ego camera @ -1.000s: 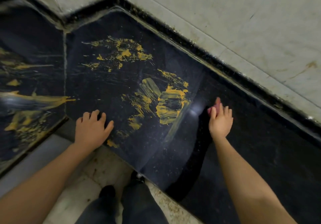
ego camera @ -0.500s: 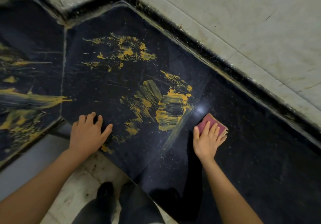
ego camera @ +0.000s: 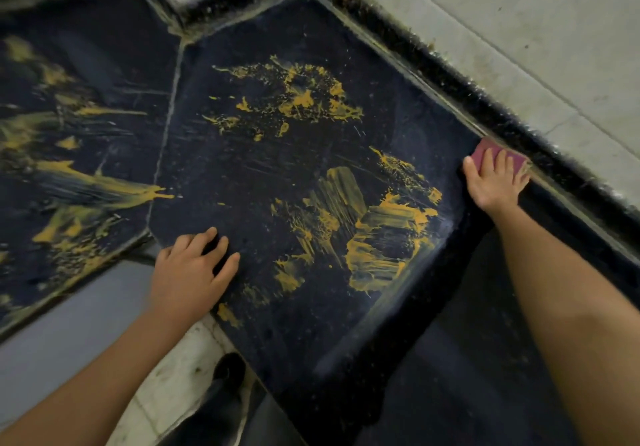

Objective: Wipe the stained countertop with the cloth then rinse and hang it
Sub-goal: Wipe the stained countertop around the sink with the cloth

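Your right hand (ego camera: 493, 187) presses the pink cloth (ego camera: 486, 149) at frame right, fingers (ego camera: 487, 168) extended; your left hand (ego camera: 190, 272) rests spread, released, on the stained desk (ego camera: 242, 186)

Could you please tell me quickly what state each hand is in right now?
Left hand: open, fingers spread, resting on the countertop.
Right hand: open, flat fingers pressing the cloth onto the countertop.
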Demonstrator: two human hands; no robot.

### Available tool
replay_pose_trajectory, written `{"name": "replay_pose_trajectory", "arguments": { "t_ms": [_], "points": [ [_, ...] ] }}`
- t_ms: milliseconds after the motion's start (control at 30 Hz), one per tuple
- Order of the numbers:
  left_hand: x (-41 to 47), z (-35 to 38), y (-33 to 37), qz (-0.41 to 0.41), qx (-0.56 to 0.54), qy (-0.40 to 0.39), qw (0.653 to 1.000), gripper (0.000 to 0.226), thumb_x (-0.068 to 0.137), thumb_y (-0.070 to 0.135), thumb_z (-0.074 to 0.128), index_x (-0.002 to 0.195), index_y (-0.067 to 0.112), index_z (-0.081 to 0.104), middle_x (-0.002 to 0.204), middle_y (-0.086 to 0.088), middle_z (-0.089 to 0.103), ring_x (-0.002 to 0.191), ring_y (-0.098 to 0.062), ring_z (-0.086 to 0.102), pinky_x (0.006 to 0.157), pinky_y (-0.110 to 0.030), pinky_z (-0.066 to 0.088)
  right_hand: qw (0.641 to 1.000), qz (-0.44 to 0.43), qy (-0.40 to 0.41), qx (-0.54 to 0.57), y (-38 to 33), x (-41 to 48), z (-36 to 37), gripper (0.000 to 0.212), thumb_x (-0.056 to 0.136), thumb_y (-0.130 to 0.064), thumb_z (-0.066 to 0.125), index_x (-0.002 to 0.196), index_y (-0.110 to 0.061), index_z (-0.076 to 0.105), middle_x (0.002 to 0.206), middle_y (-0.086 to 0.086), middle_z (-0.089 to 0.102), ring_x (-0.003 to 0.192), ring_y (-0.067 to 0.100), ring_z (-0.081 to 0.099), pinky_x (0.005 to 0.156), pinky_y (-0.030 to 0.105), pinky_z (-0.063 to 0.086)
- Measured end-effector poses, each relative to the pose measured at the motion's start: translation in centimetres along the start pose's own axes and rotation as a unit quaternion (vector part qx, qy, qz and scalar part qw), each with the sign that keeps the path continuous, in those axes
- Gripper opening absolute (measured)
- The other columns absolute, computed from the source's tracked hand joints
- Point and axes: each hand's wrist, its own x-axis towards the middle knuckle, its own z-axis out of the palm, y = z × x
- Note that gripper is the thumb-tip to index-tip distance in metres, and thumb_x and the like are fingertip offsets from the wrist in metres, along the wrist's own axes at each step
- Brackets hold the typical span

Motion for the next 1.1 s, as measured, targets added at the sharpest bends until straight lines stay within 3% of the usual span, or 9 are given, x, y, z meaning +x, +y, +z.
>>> {"name": "replay_pose_trajectory", "arguments": {
  "t_ms": [300, 500, 667, 733, 767, 833, 867, 967, 1100],
  "points": [
    [0.1, 0.3, -0.4, 0.006, -0.025, 0.013, 1.000, 0.058, 0.085, 0.044, 0.032, 0.096, 0.006, 0.073, 0.107, -0.015, 0.068, 0.091, -0.036, 0.061, 0.067, -0.045, 0.049, 0.996, -0.080, 0.004, -0.029, -0.8, -4.9, 1.1, 0.065, 0.096, -0.052, 0.022, 0.148, -0.014, 0.015, 0.157, 0.012, 0.006, 0.145, 0.026, 0.001, 0.113, 0.046, -0.013],
    [0.3, 0.2, -1.0, 0.014, -0.023, 0.009, 1.000, 0.034, 0.089, 0.032, 0.055, 0.105, 0.006, 0.070, 0.116, -0.016, 0.064, 0.103, -0.037, 0.056, 0.079, -0.046, 0.046, 0.994, -0.109, -0.004, -0.029, -1.9, -12.3, 3.3, 0.074, 0.088, -0.058, 0.013, 0.148, -0.015, 0.017, 0.157, 0.012, 0.008, 0.145, 0.026, 0.000, 0.113, 0.044, -0.016],
    [0.5, -0.9, -1.6, 0.053, -0.013, -0.021, 0.998, 0.038, 0.093, 0.036, 0.047, 0.121, 0.013, 0.061, 0.129, -0.008, 0.055, 0.114, -0.030, 0.047, 0.088, -0.042, 0.039, 0.991, -0.127, -0.037, -0.012, -3.9, -21.5, 5.6, 0.097, 0.070, -0.068, -0.013, 0.149, -0.016, 0.012, 0.157, 0.008, 0.005, 0.145, 0.022, -0.003, 0.111, 0.038, -0.023],
    [0.6, -1.4, -1.6, 0.075, 0.002, -0.032, 0.997, 0.041, 0.096, 0.039, 0.038, 0.124, 0.017, 0.057, 0.131, -0.004, 0.051, 0.116, -0.026, 0.044, 0.090, -0.039, 0.037, 0.989, -0.147, -0.027, -0.013, -4.9, -25.6, 6.7, 0.104, 0.072, -0.072, -0.020, 0.147, -0.013, 0.021, 0.155, 0.010, 0.015, 0.145, 0.027, 0.010, 0.108, 0.033, -0.027],
    [0.6, -1.6, -1.6, 0.086, 0.014, -0.039, 0.995, 0.042, 0.096, 0.041, 0.034, 0.126, 0.019, 0.054, 0.132, -0.002, 0.049, 0.118, -0.024, 0.042, 0.091, -0.037, 0.036, 0.987, -0.159, -0.019, -0.025, -5.5, -27.7, 7.1, 0.100, 0.080, -0.068, -0.018, 0.142, -0.009, 0.034, 0.150, 0.014, 0.029, 0.140, 0.032, 0.026, 0.109, 0.032, -0.023],
    [0.8, -1.9, -1.8, 0.106, 0.035, -0.054, 0.992, 0.044, 0.097, 0.043, 0.028, 0.127, 0.020, 0.051, 0.133, 0.000, 0.046, 0.119, -0.022, 0.040, 0.092, -0.034, 0.035, 0.985, -0.168, 0.001, -0.026, -6.7, -31.4, 8.3, 0.080, 0.095, -0.053, 0.000, 0.123, -0.006, 0.058, 0.130, 0.017, 0.055, 0.118, 0.037, 0.054, 0.113, 0.033, -0.008],
    [0.8, -1.9, -2.0, 0.116, 0.041, -0.059, 0.991, 0.044, 0.097, 0.043, 0.027, 0.126, 0.020, 0.051, 0.131, 0.000, 0.046, 0.119, -0.022, 0.040, 0.092, -0.034, 0.035, 0.986, -0.168, 0.006, -0.012, -7.2, -33.2, 8.9, 0.073, 0.098, -0.048, 0.006, 0.117, -0.007, 0.063, 0.124, 0.015, 0.061, 0.112, 0.036, 0.059, 0.114, 0.033, -0.006],
    [1.0, -1.8, -2.4, 0.137, 0.040, -0.068, 0.987, 0.045, 0.097, 0.044, 0.027, 0.124, 0.018, 0.052, 0.128, -0.002, 0.048, 0.117, -0.023, 0.040, 0.090, -0.035, 0.036, 0.985, -0.171, 0.027, 0.018, -8.6, -37.7, 10.2, 0.065, 0.099, -0.044, 0.011, 0.112, -0.012, 0.067, 0.120, 0.012, 0.064, 0.109, 0.033, 0.062, 0.117, 0.030, -0.005],
    [1.0, -1.7, -2.7, 0.151, 0.033, -0.069, 0.986, 0.042, 0.096, 0.043, 0.028, 0.118, 0.015, 0.052, 0.123, -0.004, 0.048, 0.114, -0.024, 0.040, 0.089, -0.036, 0.037, 0.987, -0.157, -0.003, 0.025, -9.8, -41.6, 10.6, 0.061, 0.099, -0.041, 0.015, 0.107, -0.015, 0.069, 0.116, 0.007, 0.067, 0.109, 0.026, 0.063, 0.114, 0.035, 0.006]
  ]
}}
